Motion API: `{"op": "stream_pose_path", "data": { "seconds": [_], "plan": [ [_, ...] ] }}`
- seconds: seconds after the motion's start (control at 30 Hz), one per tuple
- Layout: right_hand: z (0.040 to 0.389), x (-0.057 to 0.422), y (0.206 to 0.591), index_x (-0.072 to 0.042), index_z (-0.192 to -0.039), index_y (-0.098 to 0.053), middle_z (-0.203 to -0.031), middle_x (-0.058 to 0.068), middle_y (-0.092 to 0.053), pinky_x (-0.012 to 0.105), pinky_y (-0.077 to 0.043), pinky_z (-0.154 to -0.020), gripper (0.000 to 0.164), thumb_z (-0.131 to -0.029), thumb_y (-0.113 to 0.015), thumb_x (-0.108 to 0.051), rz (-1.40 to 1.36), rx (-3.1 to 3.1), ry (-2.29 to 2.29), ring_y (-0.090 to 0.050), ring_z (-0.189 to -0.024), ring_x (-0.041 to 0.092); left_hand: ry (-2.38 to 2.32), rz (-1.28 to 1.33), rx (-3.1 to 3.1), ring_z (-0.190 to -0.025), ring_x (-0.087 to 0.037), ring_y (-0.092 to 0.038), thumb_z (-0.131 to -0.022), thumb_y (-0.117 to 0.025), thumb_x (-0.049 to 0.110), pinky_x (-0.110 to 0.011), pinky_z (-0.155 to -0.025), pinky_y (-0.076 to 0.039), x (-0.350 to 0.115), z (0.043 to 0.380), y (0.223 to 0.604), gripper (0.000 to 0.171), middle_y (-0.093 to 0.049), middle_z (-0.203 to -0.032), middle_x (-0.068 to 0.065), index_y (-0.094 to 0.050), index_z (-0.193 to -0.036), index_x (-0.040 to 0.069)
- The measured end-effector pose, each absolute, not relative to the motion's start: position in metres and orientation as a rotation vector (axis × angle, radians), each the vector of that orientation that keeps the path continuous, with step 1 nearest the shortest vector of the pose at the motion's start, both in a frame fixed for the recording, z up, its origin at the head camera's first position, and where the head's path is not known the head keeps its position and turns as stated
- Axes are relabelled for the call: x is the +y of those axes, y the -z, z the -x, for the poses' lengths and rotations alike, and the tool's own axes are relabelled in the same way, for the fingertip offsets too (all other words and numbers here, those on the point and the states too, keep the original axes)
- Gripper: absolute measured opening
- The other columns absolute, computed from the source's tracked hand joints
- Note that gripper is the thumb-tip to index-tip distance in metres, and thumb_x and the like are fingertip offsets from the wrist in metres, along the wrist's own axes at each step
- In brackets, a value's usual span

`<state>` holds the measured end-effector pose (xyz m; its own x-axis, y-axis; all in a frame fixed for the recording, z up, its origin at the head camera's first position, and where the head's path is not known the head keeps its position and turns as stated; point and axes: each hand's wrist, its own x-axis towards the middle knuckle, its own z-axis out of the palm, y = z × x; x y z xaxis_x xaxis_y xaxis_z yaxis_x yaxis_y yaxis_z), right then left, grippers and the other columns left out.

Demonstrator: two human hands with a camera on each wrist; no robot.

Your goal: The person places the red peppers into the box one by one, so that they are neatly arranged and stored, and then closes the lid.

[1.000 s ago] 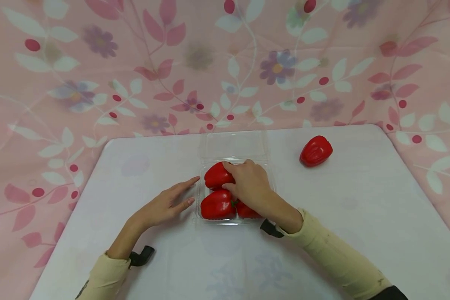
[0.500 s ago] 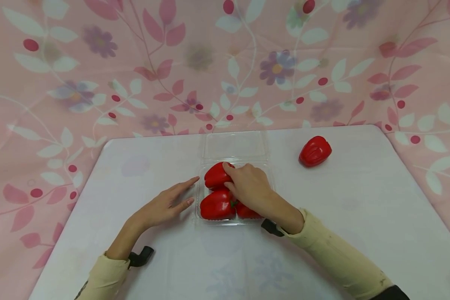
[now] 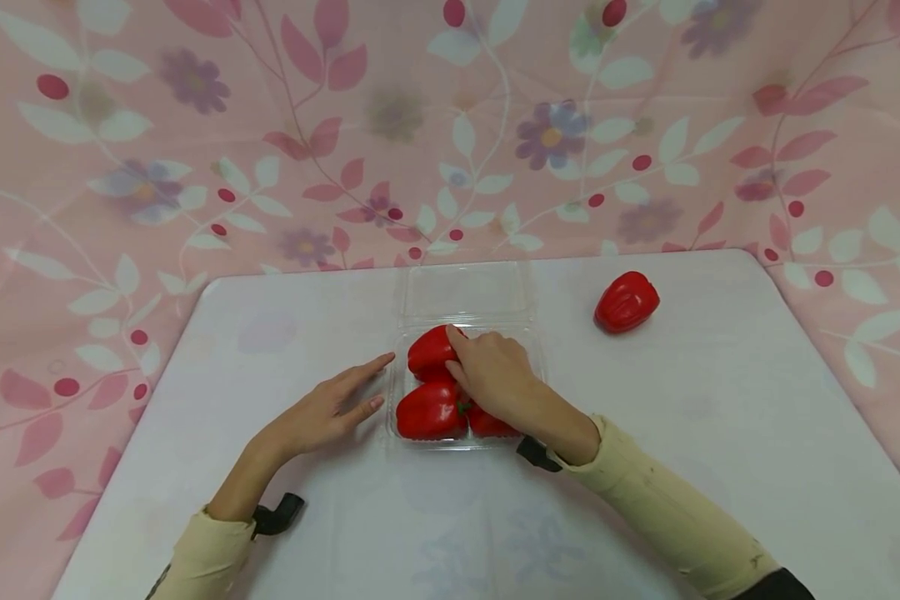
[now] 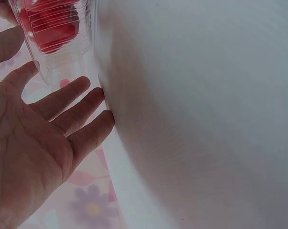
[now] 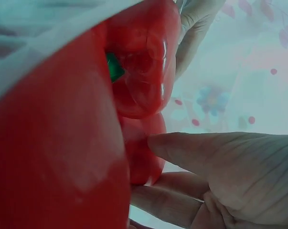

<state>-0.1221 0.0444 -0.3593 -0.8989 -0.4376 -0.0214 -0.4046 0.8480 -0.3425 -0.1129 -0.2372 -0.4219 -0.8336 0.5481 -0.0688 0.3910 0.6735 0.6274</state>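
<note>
A clear plastic clamshell box (image 3: 450, 445) lies with its lid folded back and holds several red bell peppers. My right hand (image 3: 498, 371) reaches into the box and grips the back-left bell pepper (image 3: 427, 354); in the right wrist view, the thumb presses on that pepper's side (image 5: 136, 160) with fingers on its other side. In front of it sit a front-left bell pepper (image 3: 429, 411) and a front-right bell pepper (image 3: 489, 424), partly hidden by my right wrist. Beside the box's left wall, my left hand (image 3: 322, 417) has its fingers extended, holding nothing, fingertips close to the plastic.
Another red bell pepper (image 3: 627, 302) lies alone at the back right of the white-covered table (image 3: 682, 400). The transparent lid (image 3: 465, 290) stretches toward the table's back edge. Behind hangs a pink floral cloth (image 3: 390, 167).
Both hands keep nearly the same pose, the right one still on the back-left bell pepper. The whole head view has shifted very slightly.
</note>
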Motion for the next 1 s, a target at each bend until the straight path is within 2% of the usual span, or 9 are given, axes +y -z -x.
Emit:
{"op": "stream_pose_path", "data": {
  "seconds": [0.17, 0.47, 0.67, 1.0],
  "plan": [
    [0.124, 0.046, 0.36, -0.006, -0.138, -0.052, -0.077, 0.003, -0.062, 0.03, -0.054, -0.062, 0.055, -0.091, -0.072, -0.026, 0.664, 2.89, 0.52, -0.057, -0.071, 0.02, -0.902, -0.751, 2.63, -0.142, -0.023, -0.034, -0.099, -0.057, 0.038, -0.057, -0.107, -0.036, -0.238, 0.112, 0.421, 0.064, -0.034, -0.156, 0.005, -0.03, -0.156, 0.029],
    [0.129, 0.06, 0.358, -0.008, -0.147, -0.045, -0.094, 0.005, -0.067, 0.033, -0.053, -0.068, 0.058, -0.095, -0.065, -0.026, 0.641, 2.758, 0.668, -0.059, -0.079, 0.02, -0.895, -0.749, 2.623, -0.142, -0.023, -0.033, -0.099, -0.057, 0.04, -0.056, -0.109, -0.034, -0.238, 0.113, 0.42, 0.064, -0.033, -0.157, 0.005, -0.029, -0.156, 0.032],
    [0.13, 0.067, 0.356, -0.011, -0.149, -0.043, -0.095, 0.002, -0.066, 0.033, -0.051, -0.069, 0.062, -0.094, -0.067, -0.028, 0.605, 2.733, 0.709, -0.057, -0.083, 0.02, -0.899, -0.746, 2.617, -0.142, -0.022, -0.032, -0.099, -0.058, 0.038, -0.056, -0.109, -0.034, -0.237, 0.114, 0.42, 0.065, -0.033, -0.157, 0.006, -0.029, -0.156, 0.03],
    [0.128, 0.073, 0.351, -0.012, -0.142, -0.052, -0.115, 0.006, -0.068, 0.043, -0.054, -0.082, 0.051, -0.094, -0.066, -0.024, 0.624, 2.751, 0.79, -0.062, -0.101, 0.026, -0.9, -0.744, 2.623, -0.143, -0.02, -0.032, -0.098, -0.055, 0.045, -0.056, -0.108, -0.034, -0.238, 0.114, 0.421, 0.065, -0.032, -0.157, 0.008, -0.028, -0.156, 0.034]
  ]
}}
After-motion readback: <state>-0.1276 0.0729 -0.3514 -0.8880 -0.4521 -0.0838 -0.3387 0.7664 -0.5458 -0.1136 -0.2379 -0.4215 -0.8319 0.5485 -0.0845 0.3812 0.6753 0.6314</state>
